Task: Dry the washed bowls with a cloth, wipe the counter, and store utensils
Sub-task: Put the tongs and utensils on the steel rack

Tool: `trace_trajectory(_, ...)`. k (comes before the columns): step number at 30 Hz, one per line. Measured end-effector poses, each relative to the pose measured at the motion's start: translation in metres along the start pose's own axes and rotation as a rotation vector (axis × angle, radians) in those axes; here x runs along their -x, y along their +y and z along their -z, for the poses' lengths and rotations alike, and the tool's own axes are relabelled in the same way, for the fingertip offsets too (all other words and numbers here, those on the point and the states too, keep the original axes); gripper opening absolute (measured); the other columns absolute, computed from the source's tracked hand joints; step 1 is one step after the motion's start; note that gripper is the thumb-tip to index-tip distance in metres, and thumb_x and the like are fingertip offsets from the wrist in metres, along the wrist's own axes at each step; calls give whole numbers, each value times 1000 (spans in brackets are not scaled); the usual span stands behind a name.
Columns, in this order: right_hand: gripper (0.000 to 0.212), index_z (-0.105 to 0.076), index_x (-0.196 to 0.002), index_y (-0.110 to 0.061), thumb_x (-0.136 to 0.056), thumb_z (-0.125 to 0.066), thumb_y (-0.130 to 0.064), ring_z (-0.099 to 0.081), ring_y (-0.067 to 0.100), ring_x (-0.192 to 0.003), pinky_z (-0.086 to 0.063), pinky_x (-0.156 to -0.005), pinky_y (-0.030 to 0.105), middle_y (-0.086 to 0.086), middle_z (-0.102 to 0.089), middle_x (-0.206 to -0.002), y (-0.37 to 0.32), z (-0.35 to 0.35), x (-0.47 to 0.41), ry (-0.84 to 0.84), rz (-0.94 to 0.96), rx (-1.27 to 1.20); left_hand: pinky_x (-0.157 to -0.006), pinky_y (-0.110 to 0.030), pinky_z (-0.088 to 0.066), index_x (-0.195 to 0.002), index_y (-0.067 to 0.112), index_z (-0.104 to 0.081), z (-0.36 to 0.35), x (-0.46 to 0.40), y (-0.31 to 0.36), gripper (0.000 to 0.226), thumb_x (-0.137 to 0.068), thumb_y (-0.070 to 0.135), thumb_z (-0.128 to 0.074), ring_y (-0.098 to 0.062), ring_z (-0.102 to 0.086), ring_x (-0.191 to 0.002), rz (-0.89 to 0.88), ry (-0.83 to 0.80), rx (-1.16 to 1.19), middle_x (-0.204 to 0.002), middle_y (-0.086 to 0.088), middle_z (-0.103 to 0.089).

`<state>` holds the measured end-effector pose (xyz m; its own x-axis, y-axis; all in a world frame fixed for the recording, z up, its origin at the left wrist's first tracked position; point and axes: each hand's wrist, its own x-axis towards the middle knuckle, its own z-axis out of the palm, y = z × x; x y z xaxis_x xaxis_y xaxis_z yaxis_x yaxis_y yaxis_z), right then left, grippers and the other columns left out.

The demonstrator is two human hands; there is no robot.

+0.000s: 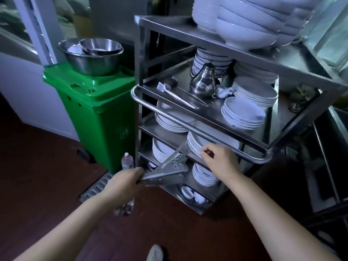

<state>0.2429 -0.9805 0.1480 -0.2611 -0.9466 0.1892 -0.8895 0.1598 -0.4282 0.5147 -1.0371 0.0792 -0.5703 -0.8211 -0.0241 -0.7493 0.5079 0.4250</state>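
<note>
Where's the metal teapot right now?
The metal teapot stands on the cart's second shelf, just left of the stacked white plates, with metal utensils lying to its left.

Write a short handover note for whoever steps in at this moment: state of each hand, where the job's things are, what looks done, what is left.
Left hand: grip shut on metal spatulas, blades pointing at the steel rack.
Right hand: loosely curled by the rack's front rail, holding nothing visible.
Done: bowls stacked on top, plates on the shelves; tongs lie on the teapot shelf.
Left: put the spatulas away. No cloth or counter in view.
</note>
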Motion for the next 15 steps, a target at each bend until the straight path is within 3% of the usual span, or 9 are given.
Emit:
trace_trajectory(4, 7, -71, -88, -19, -84, -66, -16, -62, 20, -83, -50, -72, 34, -3, -70, -86, -14, -12, -44, 9, 127, 30, -54, -32, -26, -69, 25, -33, 15, -35, -31, 28, -86, 26, -56, -15, -40, -58, -3, -12, 48, -67, 6, -43)
trace_trajectory(8, 37, -69, -114, -15, -78, -72, -7, -56, 22, -105, -46, -90, 35, -1, -66, -110, -24, -29, -99, -19, 357, 94, -50, -25, -26, -81, 13, -47, 40, -81, -59, 17, -86, 26, -57, -11, -39, -57, -79, -21, 16, -72, 1, -50)
trace_trajectory(12, 68, -47, -139, -26, -77, -73, -17, -37, 14, -130, -25, -108, 35, -10, -47, -140, -34, -43, -163, -167, 501, 284, -56, -28, -27, -79, 14, -46, 70, -131, -82, 17, -85, 26, -57, -16, -41, -64, -142, -49, -22, -69, 5, -46)
trace_trajectory(15, 79, -34, -146, -30, -77, -71, -21, -23, 7, -139, -7, -113, 28, -13, -35, -149, -42, -54, -204, -270, 564, 388, -56, -23, -28, -78, 18, -46, 90, -161, -97, 16, -85, 23, -59, -13, -43, -65, -196, -50, -18, -69, 8, -45)
